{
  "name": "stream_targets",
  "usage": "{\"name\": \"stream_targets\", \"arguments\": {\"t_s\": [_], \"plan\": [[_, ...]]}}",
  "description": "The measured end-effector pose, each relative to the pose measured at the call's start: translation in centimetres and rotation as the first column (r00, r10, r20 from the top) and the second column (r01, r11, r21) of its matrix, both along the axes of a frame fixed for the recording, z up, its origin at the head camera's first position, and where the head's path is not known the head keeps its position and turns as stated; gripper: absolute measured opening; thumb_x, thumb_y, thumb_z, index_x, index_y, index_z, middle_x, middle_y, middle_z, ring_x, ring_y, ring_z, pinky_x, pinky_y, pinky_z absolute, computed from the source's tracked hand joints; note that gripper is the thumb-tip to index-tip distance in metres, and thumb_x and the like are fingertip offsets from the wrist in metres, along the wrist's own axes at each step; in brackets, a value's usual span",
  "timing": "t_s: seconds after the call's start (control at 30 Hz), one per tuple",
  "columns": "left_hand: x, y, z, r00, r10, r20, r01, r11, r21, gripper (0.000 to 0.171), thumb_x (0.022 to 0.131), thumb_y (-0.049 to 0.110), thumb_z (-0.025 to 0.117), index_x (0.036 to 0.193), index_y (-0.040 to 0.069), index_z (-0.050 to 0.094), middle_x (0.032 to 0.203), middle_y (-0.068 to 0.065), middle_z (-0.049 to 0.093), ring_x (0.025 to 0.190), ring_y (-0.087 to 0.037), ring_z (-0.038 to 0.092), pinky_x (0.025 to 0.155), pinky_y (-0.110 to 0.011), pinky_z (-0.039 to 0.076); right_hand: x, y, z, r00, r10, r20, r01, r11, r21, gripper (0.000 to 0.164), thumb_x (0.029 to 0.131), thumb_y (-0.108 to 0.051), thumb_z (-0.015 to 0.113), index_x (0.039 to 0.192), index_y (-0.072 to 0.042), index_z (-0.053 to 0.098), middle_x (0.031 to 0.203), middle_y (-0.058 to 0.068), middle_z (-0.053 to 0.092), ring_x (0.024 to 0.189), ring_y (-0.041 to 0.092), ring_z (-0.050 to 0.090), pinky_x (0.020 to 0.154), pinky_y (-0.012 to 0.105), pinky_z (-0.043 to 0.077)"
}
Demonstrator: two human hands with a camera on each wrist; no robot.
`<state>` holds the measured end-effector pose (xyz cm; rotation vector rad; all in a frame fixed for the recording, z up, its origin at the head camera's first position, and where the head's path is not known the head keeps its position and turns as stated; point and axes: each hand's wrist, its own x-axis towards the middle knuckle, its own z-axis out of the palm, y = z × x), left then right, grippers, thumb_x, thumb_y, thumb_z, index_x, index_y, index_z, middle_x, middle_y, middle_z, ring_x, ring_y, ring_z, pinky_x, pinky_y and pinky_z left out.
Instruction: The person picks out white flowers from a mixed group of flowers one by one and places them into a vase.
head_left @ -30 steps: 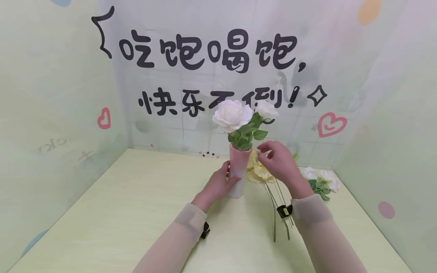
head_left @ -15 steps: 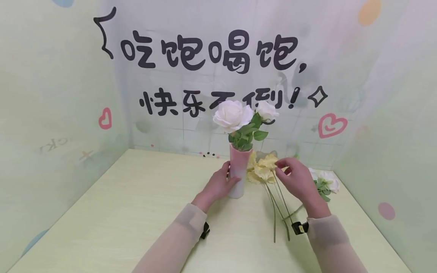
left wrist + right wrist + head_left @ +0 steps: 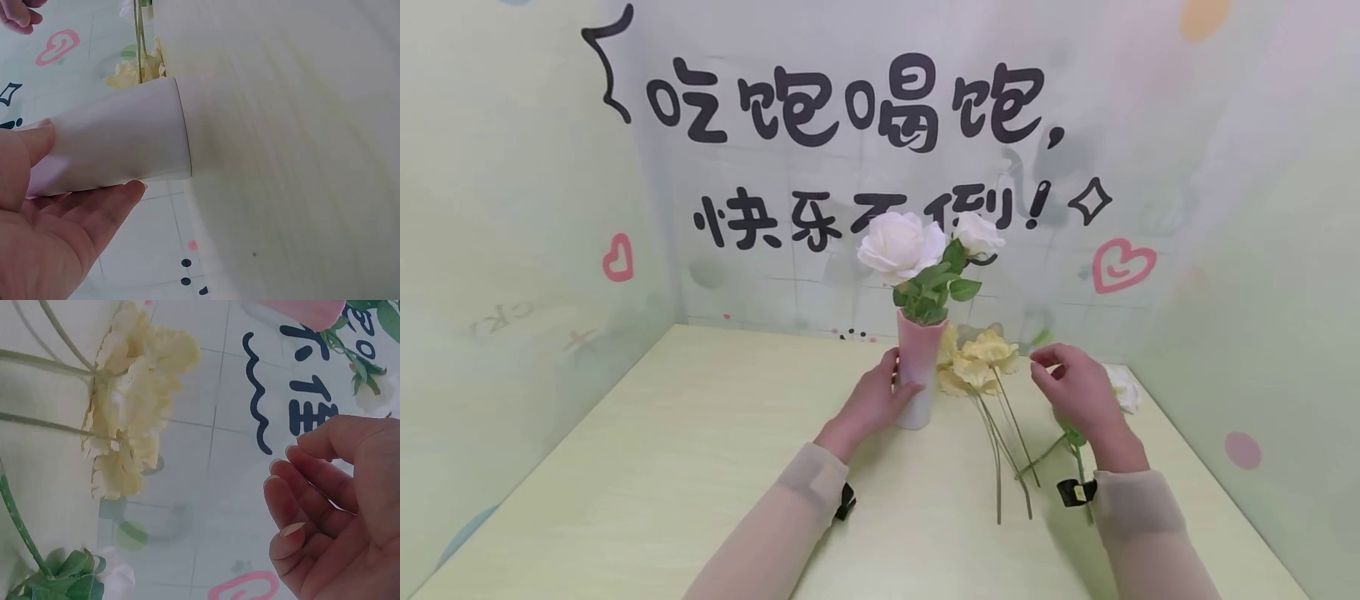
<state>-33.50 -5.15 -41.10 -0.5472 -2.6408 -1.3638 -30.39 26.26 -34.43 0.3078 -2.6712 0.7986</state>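
Observation:
My left hand grips the lower half of a vase, pink at the top and fading to white, which stands upright on the table. In the left wrist view the thumb lies on one side of the vase and the fingers on the other. Two white roses with green leaves rise from its mouth. My right hand hovers to the right with loosely bent fingers and nothing between them. Yellow flowers with long bare stems lie between the vase and this hand.
Beyond my right hand lies a white rose, partly hidden by the hand and wrist; its leaves and stem show in the right wrist view. Printed walls enclose the pale table at the back and both sides.
My right hand has moved away from the vase, to the right and lower, over the white rose. The left hand keeps its hold on the vase. The head view has shifted slightly.

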Motion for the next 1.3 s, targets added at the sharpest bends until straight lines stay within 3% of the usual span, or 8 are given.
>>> {"name": "stream_targets", "arguments": {"t_s": [0.33, 0.6, 0.67, 0.73, 0.83, 0.9, 1.03, 1.3], "plan": [[-0.2, -0.2, -0.2, 1.0, 0.004, 0.001, -0.004, 1.0, -0.004, 0.069, 0.113, 0.028, 0.064, 0.166, -0.003, 0.034, 0.163, -0.027, 0.055, 0.147, -0.043, 0.06, 0.121, -0.055, 0.053, -0.7, 3.5, -0.5, 0.992, -0.089, 0.086, 0.088, 0.996, 0.012, 0.039, 0.111, -0.03, 0.056, 0.134, -0.002, 0.071, 0.127, 0.021, 0.075, 0.113, 0.038, 0.069, 0.086, 0.048, 0.059], [-0.1, -0.3, -0.4, 1.0, -0.001, -0.014, 0.001, 1.0, -0.001, 0.068, 0.112, 0.028, 0.064, 0.164, -0.005, 0.035, 0.161, -0.029, 0.056, 0.144, -0.045, 0.062, 0.119, -0.056, 0.054, -1.5, 6.5, -2.0, 0.965, -0.148, 0.214, 0.133, 0.988, 0.083, 0.044, 0.107, -0.027, 0.054, 0.13, 0.008, 0.068, 0.126, 0.03, 0.073, 0.11, 0.046, 0.07, 0.093, 0.061, 0.059], [-0.1, -0.4, -0.4, 1.0, -0.004, -0.011, 0.004, 1.0, 0.003, 0.068, 0.113, 0.028, 0.064, 0.164, -0.005, 0.035, 0.161, -0.029, 0.055, 0.144, -0.045, 0.062, 0.119, -0.057, 0.054, -1.8, 7.3, -2.6, 0.953, -0.172, 0.249, 0.146, 0.982, 0.118, 0.042, 0.105, -0.025, 0.055, 0.124, 0.01, 0.068, 0.117, 0.03, 0.074, 0.101, 0.042, 0.069, 0.088, 0.057, 0.06], [0.0, -0.3, -0.5, 1.0, -0.004, -0.009, 0.004, 1.0, 0.003, 0.068, 0.113, 0.028, 0.064, 0.165, -0.005, 0.034, 0.161, -0.029, 0.055, 0.144, -0.045, 0.061, 0.119, -0.057, 0.054, -2.0, 7.9, -3.2, 0.936, -0.187, 0.299, 0.154, 0.979, 0.13, 0.033, 0.104, -0.024, 0.055, 0.105, 0.006, 0.068, 0.096, 0.023, 0.072, 0.086, 0.035, 0.065, 0.076, 0.048, 0.056], [0.0, -0.3, -0.4, 1.0, -0.006, -0.003, 0.006, 1.0, 0.007, 0.069, 0.113, 0.028, 0.064, 0.165, -0.004, 0.034, 0.162, -0.028, 0.055, 0.145, -0.044, 0.061, 0.12, -0.056, 0.054, -2.2, 8.3, -4.1, 0.906, -0.182, 0.382, 0.143, 0.981, 0.129, 0.031, 0.105, -0.024, 0.055, 0.079, -0.008, 0.056, 0.072, 0.006, 0.058, 0.07, 0.023, 0.052, 0.065, 0.038, 0.044], [0.0, -0.3, -0.3, 1.0, -0.006, -0.006, 0.006, 1.0, 0.012, 0.069, 0.113, 0.028, 0.064, 0.165, -0.004, 0.034, 0.161, -0.028, 0.055, 0.145, -0.044, 0.061, 0.119, -0.056, 0.054, -2.2, 8.4, -4.6, 0.887, -0.181, 0.424, 0.135, 0.981, 0.138, 0.035, 0.107, -0.025, 0.056, 0.074, -0.013, 0.052, 0.068, 0.002, 0.055, 0.068, 0.02, 0.051, 0.064, 0.036, 0.043], [0.1, -0.3, -0.3, 1.0, -0.007, -0.011, 0.007, 1.0, 0.015, 0.068, 0.113, 0.028, 0.064, 0.165, -0.005, 0.035, 0.161, -0.029, 0.055, 0.144, -0.045, 0.061, 0.119, -0.057, 0.054, -2.3, 8.3, -5.1, 0.86, -0.212, 0.464, 0.142, 0.973, 0.182, 0.044, 0.11, -0.032, 0.06, 0.07, -0.013, 0.059, 0.07, 0.004, 0.065, 0.07, 0.021, 0.058, 0.065, 0.036, 0.048], [0.0, -0.2, -0.3, 1.0, 0.002, -0.019, -0.002, 1.0, 0.003, 0.068, 0.112, 0.028, 0.065, 0.164, -0.005, 0.036, 0.16, -0.029, 0.056, 0.144, -0.045, 0.062, 0.119, -0.057, 0.054, -2.7, 8.2, -6.2, 0.834, -0.26, 0.486, 0.196, 0.964, 0.18, 0.054, 0.107, -0.037, 0.061, 0.058, -0.018, 0.049, 0.057, 0.0, 0.054, 0.059, 0.018, 0.052, 0.06, 0.032, 0.043]]}}
